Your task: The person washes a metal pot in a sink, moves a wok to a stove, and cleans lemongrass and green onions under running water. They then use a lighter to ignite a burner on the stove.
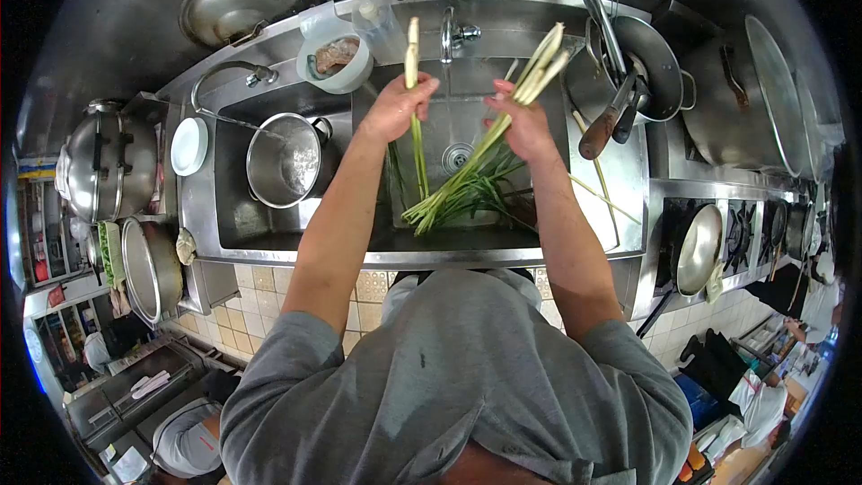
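Over the right-hand sink basin [386, 238], my left hand [395, 110] grips a lemongrass stalk [413, 47], its pale end pointing up and its green part hanging down. My right hand [528, 126] is closed around a bunch of lemongrass [542, 70], pale ends up and to the right. The bunch's green lower parts slant down left across the basin. Dark green leaves [480, 187] lie below, close to the drain [457, 156]. A few loose stalks [603, 172] rest on the white board [628, 162] to the right.
Water runs from the left tap [256, 76] into a steel pot [285, 162]. A pale bowl [350, 79] holds something brownish. White plates [189, 145] sit at the left edge. A pan with handled utensils [660, 54] stands right. Other people [190, 436] are behind me.
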{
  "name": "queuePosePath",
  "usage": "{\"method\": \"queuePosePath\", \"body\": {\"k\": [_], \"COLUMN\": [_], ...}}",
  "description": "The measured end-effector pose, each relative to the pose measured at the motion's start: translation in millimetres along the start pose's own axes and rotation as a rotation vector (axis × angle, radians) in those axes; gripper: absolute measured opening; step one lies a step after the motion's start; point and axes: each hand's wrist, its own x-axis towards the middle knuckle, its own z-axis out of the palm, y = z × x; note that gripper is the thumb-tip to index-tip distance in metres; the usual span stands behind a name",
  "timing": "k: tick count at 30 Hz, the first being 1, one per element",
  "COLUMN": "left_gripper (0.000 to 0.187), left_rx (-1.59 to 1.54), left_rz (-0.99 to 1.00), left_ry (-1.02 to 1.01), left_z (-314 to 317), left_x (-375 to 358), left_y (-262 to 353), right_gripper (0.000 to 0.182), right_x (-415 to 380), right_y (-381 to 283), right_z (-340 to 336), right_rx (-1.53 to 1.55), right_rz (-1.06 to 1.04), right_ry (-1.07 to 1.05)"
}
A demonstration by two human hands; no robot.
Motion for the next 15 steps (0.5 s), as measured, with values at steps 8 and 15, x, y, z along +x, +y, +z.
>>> {"method": "queuePosePath", "body": {"k": [8, 15], "left_gripper": [0.05, 0.045], "left_rx": [0.197, 0.285], "left_rz": [-0.05, 0.134], "left_ry": [-0.035, -0.134], "left_z": [48.0, 39.4], "left_x": [2.0, -0.7], "left_y": [15.5, 5.2], "right_gripper": [0.036, 0.048], "right_x": [-4.2, -15.4], "right_y": [9.9, 12.1], "right_z": [68.4, 81.6], "right_rx": [-0.59, -0.643], "right_rz": [-0.294, -0.197], "right_ry": [-0.351, -0.232]}}
